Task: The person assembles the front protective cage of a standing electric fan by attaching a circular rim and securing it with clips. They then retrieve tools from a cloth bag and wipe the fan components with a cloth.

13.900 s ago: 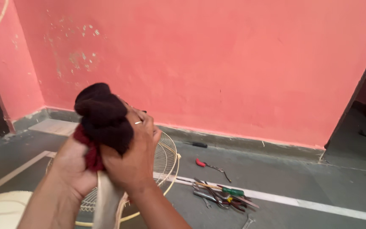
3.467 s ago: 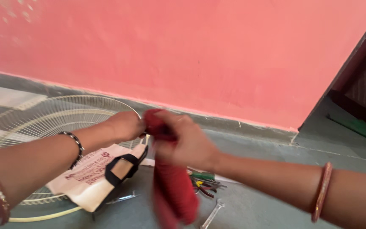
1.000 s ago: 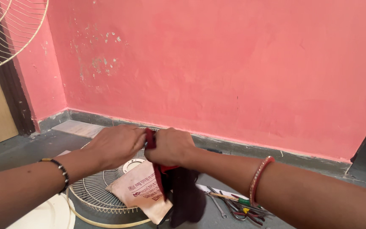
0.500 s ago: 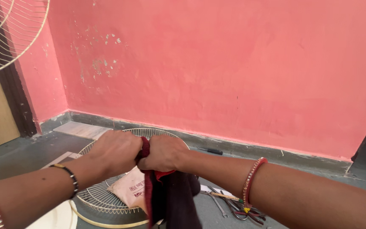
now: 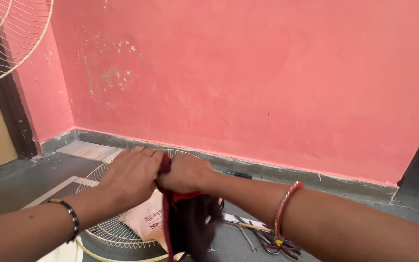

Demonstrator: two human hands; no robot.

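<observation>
From my head camera: my left hand [image 5: 132, 177] and right hand [image 5: 185, 172], both closed on a red-and-dark cloth [image 5: 187, 225], wring it above the wire fan guard [image 5: 103, 233] and 1 pale packet [image 5: 146, 221]; tools [image 5: 263, 237] lie nearby on the floor.

Both forearms bare, no sleeves in frame. Left wrist [image 5: 70, 221], lower left: dark beaded bracelet. Right wrist [image 5: 287, 206], lower right: thin red and gold bangles.
</observation>
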